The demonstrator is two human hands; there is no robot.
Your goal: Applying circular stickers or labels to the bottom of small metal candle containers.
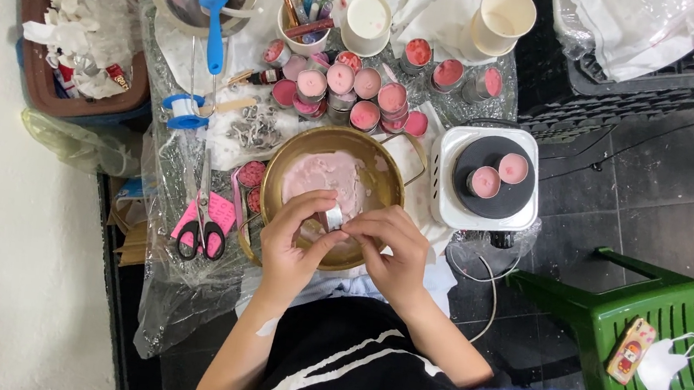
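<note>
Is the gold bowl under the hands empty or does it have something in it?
Not empty: pale pink wax lies in the gold bowl.

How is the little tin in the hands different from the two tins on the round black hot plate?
The small tin is pinched between the left hand and right hand over the gold bowl; the two tins stand on the hot plate, untouched. Theirs show pink wax; its contents are hidden. All are small metal cups.

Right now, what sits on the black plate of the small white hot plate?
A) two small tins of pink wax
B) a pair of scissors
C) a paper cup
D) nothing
A: two small tins of pink wax sit on the white hot plate.
</note>
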